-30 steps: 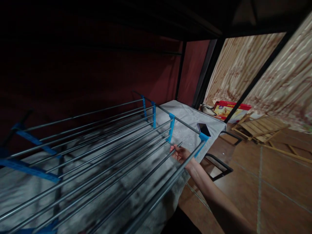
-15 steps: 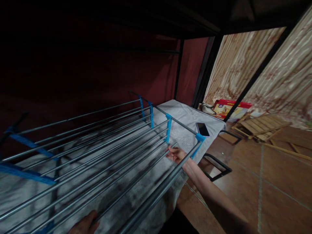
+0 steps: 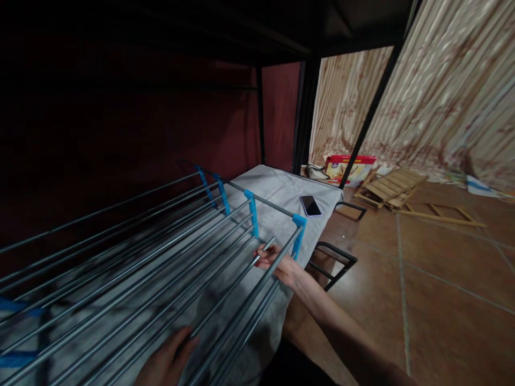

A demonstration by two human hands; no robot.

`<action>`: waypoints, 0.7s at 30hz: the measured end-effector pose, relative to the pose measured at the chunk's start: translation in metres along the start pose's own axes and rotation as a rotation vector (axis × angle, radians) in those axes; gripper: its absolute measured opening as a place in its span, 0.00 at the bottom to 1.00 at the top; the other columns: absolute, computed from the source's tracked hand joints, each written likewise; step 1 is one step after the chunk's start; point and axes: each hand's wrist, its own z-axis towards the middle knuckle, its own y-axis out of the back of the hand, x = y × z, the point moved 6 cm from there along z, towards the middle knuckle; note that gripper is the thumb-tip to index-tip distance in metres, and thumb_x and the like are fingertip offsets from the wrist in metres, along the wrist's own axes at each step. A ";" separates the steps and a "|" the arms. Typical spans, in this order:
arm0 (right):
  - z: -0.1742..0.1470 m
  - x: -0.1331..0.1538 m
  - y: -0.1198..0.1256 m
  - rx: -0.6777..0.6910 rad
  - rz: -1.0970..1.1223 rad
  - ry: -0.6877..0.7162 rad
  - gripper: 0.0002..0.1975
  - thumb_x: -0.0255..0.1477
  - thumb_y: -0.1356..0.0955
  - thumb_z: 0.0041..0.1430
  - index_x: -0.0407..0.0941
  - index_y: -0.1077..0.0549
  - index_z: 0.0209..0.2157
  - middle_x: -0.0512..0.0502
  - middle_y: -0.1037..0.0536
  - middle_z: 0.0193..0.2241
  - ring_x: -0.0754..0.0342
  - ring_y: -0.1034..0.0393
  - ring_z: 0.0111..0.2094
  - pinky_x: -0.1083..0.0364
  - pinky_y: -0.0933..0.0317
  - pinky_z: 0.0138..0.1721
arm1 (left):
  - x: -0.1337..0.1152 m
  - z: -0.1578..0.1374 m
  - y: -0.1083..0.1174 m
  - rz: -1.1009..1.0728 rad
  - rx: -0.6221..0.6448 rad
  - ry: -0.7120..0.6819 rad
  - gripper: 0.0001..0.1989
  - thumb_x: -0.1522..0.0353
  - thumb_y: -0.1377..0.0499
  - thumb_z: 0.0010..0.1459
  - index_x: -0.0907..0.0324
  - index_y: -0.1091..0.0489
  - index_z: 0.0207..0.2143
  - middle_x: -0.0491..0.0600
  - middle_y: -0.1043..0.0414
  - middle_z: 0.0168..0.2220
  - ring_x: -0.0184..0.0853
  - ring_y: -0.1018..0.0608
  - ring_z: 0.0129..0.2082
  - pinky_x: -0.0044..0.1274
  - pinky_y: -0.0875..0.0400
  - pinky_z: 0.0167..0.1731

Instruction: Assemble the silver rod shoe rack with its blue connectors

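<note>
A metal drying rack with blue plastic brackets (image 3: pixel 252 213) and long parallel rods lies on a grey cloth-covered surface (image 3: pixel 267 179). One metal rod (image 3: pixel 226 296) of it has a free end beside the right-hand brackets. My right hand (image 3: pixel 274 261) reaches in beneath the rack's outer bar and pinches this rod near that end. Lower down, my left hand (image 3: pixel 171 356) is closed around the same rod, its fingers partly cut off by the frame's bottom edge. The rod's other end is hidden by that hand.
A phone (image 3: pixel 310 206) lies on the cloth beyond the rack. Black metal frame loops (image 3: pixel 336 262) jut from the surface's side. Folded wooden slats (image 3: pixel 396 186) and a red-and-yellow box (image 3: pixel 350 169) are on the tiled floor near the curtain. Dark posts stand behind.
The view has swung right, so the rack and phone appear further left. My left hand shows more fully, further up the rod. My right hand still pinches the rod near its free end.
</note>
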 end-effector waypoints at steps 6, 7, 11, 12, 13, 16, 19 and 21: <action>-0.007 0.003 0.005 -0.070 -0.081 0.002 0.09 0.23 0.23 0.46 0.44 0.25 0.30 0.49 0.21 0.28 0.57 0.26 0.26 0.57 0.28 0.31 | -0.016 0.014 -0.009 -0.137 0.054 -0.096 0.19 0.54 0.45 0.54 0.53 0.23 0.42 0.50 0.19 0.45 0.46 0.19 0.48 0.35 0.26 0.54; -0.008 0.004 0.003 -0.067 -0.082 -0.003 0.09 0.23 0.24 0.46 0.44 0.25 0.30 0.49 0.20 0.29 0.57 0.26 0.26 0.57 0.28 0.31 | -0.020 0.016 -0.010 -0.158 0.065 -0.103 0.19 0.54 0.45 0.55 0.53 0.24 0.42 0.50 0.19 0.44 0.46 0.19 0.48 0.35 0.26 0.53; -0.012 0.004 -0.004 -0.043 -0.048 -0.037 0.11 0.19 0.25 0.44 0.44 0.24 0.32 0.48 0.20 0.30 0.56 0.25 0.29 0.58 0.28 0.32 | -0.044 0.027 -0.018 -0.236 0.129 -0.109 0.20 0.54 0.45 0.55 0.55 0.24 0.42 0.51 0.19 0.42 0.45 0.19 0.46 0.33 0.26 0.52; -0.011 0.003 -0.006 -0.039 -0.034 -0.039 0.12 0.18 0.25 0.44 0.45 0.25 0.32 0.49 0.20 0.30 0.55 0.25 0.29 0.57 0.28 0.31 | -0.050 0.030 -0.020 -0.251 0.154 -0.107 0.20 0.54 0.45 0.55 0.56 0.24 0.42 0.51 0.19 0.41 0.45 0.19 0.45 0.32 0.25 0.51; -0.010 0.002 -0.006 -0.043 -0.023 -0.033 0.12 0.18 0.25 0.44 0.45 0.25 0.31 0.50 0.20 0.29 0.55 0.25 0.29 0.57 0.28 0.31 | -0.056 0.032 -0.023 -0.267 0.180 -0.106 0.20 0.55 0.46 0.56 0.56 0.25 0.42 0.51 0.19 0.39 0.44 0.19 0.44 0.32 0.25 0.49; -0.007 0.001 -0.004 -0.090 -0.014 0.016 0.13 0.18 0.25 0.43 0.46 0.27 0.31 0.51 0.21 0.27 0.55 0.25 0.28 0.58 0.29 0.28 | -0.068 0.038 -0.031 -0.308 0.246 -0.108 0.20 0.54 0.50 0.59 0.58 0.27 0.41 0.50 0.22 0.33 0.41 0.20 0.36 0.29 0.25 0.39; -0.005 0.002 -0.003 -0.150 -0.021 0.081 0.15 0.20 0.24 0.43 0.46 0.28 0.32 0.51 0.22 0.27 0.54 0.25 0.28 0.58 0.30 0.27 | -0.069 0.042 -0.035 -0.311 0.209 -0.117 0.16 0.55 0.49 0.59 0.57 0.29 0.38 0.47 0.25 0.31 0.38 0.22 0.33 0.26 0.28 0.34; -0.004 0.003 -0.003 -0.175 -0.020 0.120 0.15 0.23 0.24 0.44 0.47 0.28 0.34 0.51 0.22 0.28 0.54 0.25 0.29 0.58 0.29 0.27 | -0.065 0.044 -0.037 -0.314 0.152 -0.128 0.12 0.58 0.46 0.58 0.56 0.31 0.36 0.45 0.27 0.30 0.35 0.24 0.32 0.24 0.30 0.35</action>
